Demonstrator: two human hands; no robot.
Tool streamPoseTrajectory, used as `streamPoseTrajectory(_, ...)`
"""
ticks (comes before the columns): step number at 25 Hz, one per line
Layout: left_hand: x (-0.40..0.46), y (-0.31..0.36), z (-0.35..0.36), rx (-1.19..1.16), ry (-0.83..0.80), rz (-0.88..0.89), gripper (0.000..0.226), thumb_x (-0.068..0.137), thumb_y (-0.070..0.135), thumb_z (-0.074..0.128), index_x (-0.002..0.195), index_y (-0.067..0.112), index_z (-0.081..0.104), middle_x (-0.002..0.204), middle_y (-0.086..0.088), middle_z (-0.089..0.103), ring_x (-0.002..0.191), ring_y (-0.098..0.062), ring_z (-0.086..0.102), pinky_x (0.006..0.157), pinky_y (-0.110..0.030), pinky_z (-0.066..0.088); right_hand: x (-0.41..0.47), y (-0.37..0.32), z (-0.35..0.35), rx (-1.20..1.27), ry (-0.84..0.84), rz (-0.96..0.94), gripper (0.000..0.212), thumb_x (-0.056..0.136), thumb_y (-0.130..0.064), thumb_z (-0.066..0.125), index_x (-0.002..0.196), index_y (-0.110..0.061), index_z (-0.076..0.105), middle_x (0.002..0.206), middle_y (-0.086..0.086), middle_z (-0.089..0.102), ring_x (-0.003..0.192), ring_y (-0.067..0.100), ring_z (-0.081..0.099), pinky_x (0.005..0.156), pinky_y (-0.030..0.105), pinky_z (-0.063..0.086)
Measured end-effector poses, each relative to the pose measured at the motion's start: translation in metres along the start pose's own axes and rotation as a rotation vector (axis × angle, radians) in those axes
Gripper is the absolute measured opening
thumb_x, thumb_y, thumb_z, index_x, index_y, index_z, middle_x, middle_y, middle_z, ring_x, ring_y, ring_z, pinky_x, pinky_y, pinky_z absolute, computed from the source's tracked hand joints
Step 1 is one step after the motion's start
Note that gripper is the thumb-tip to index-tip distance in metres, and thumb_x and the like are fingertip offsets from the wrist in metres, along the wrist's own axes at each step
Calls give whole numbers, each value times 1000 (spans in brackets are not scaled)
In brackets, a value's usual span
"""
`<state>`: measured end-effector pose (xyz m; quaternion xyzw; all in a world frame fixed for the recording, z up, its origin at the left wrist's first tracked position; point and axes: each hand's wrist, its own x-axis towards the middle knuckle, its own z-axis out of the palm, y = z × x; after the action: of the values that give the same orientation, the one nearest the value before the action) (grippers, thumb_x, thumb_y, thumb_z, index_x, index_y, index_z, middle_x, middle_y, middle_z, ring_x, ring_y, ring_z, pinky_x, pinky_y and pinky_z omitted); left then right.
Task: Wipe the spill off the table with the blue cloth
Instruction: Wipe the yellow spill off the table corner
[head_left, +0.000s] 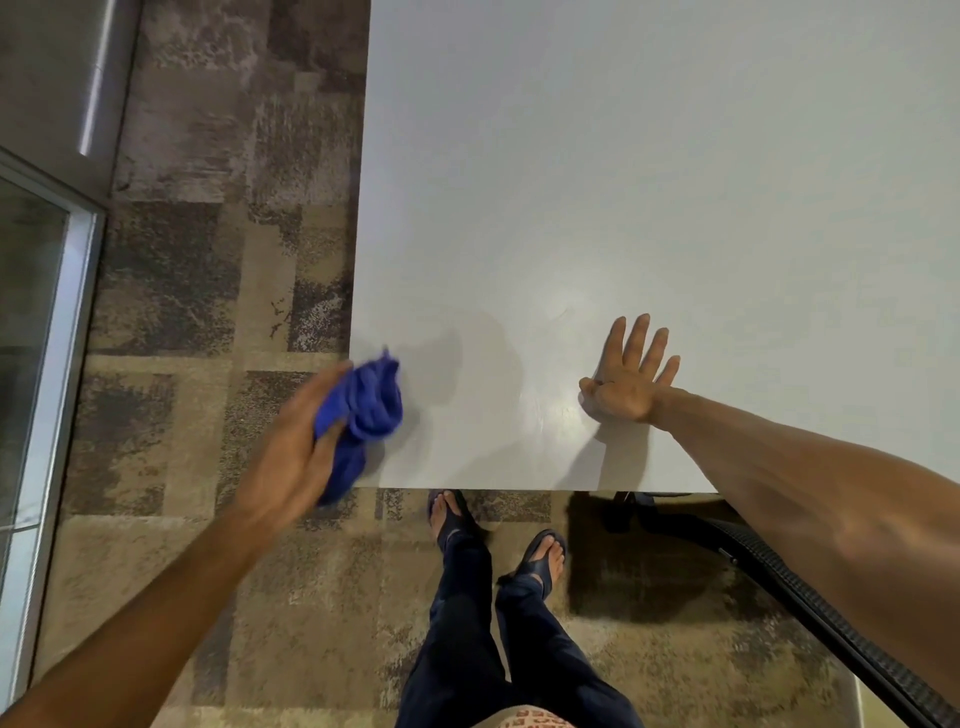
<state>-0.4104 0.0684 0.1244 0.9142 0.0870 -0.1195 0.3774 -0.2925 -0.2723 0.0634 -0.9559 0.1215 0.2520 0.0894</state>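
Item: one blue cloth, bunched, gripped in the left hand at the near-left corner of the white bench. The hand's fingers curl round the wad; the image is motion-blurred, so whether the cloth touches the surface or hangs just over the corner cannot be told. Its long axis runs roughly from the near edge away from the person, with a tail hanging past the bench edge towards the floor.

Item: one right hand, flat on the bench, fingers straight and spread, holding nothing.

Item: spill. No distinct puddle shows; a faint sheen and smear marks lie on the bench between the two hands. That patch sits to the right of the cloth, so the coming stroke likely sweeps rightward across the bench. The left hand carries the cloth; the right hand is nearer the sheen, probably bracing.

Other: two sandalled feet, one patterned carpet, one dark chair partly under the bench.
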Motion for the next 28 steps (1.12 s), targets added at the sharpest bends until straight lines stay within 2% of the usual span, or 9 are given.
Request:
streamPoseTrajectory(2, 44, 23, -11, -86, 99, 16, 28, 103, 22, 44, 126, 38, 48, 122, 9, 56, 104, 15, 53, 90, -20, 45, 7, 12, -1, -44, -285, -52, 114, 73, -84, 0, 160, -11, -12, 167, 22, -17, 153, 45, -14, 120, 68, 2)
streamPoseTrajectory(5, 106, 42, 4, 21, 169, 156, 27, 102, 20, 42, 125, 17, 56, 118, -6, 62, 107, -16, 60, 94, -41, 52, 16, 32, 0, -43, -359, -114, 94, 102, -54, 41, 157, -15, -26, 160, 16, -38, 147, 43, -33, 119, 65, -12)
streamPoseTrajectory(8, 146, 49, 56, 212, 133, 93, 50, 104, 28, 43, 152, 16, 35, 153, -12, 44, 139, -34, 41, 117, -53, 30, 11, 27, 0, -51, -349, -134, 93, 104, -47, 43, 156, -15, -27, 159, 16, -40, 146, 43, -35, 119, 63, -13)
streamPoseTrajectory(11, 162, 50, 109, 415, 36, -102, 59, 105, 36, 37, 159, 27, 14, 166, -3, 22, 153, -32, 17, 120, -64, 7, 12, 23, -2, -38, -338, -97, 95, 103, -44, 48, 158, -13, -24, 161, 17, -36, 148, 44, -31, 119, 65, -11)
streamPoseTrajectory(14, 165, 42, 132, 544, 74, -120, 61, 104, 37, 38, 158, 19, 16, 165, -9, 23, 152, -34, 19, 120, -62, 12, 10, 20, 8, -45, -255, -77, 97, 101, -50, 50, 159, -15, -19, 164, 16, -30, 150, 43, -27, 119, 62, -9)
streamPoseTrajectory(21, 125, 46, 157, 701, 43, 80, 69, 93, 27, 50, 155, 16, 22, 162, -7, 30, 148, -35, 30, 119, -59, 21, 19, 28, 0, -36, -386, -94, 103, 98, -56, 47, 156, -12, -27, 161, 19, -35, 150, 46, -25, 117, 71, -8)
streamPoseTrajectory(25, 76, 58, 177, 714, -74, 213, 74, 90, 24, 56, 156, 16, 24, 164, -8, 26, 149, -38, 25, 119, -60, 19, 13, 25, -12, -19, -421, -129, 143, 46, -100, -1, 154, -12, -30, 161, 19, -36, 150, 46, -25, 118, 71, -8)
streamPoseTrajectory(27, 49, 61, 188, 711, -134, 280, 76, 87, 21, 59, 155, 14, 27, 164, -10, 28, 150, -38, 24, 120, -61, 18, 13, 24, -12, -34, -425, -116, 173, 5, -100, -23, 154, -12, -30, 160, 18, -37, 150, 46, -26, 116, 69, -9)
streamPoseTrajectory(28, 35, 60, 191, 709, -168, 311, 76, 86, 20, 59, 155, 13, 28, 164, -11, 28, 150, -38, 23, 120, -60, 17, 13, 23, -11, -23, -423, -108, 171, 7, -98, -25, 155, -13, -29, 161, 18, -37, 150, 45, -26, 116, 68, -9)
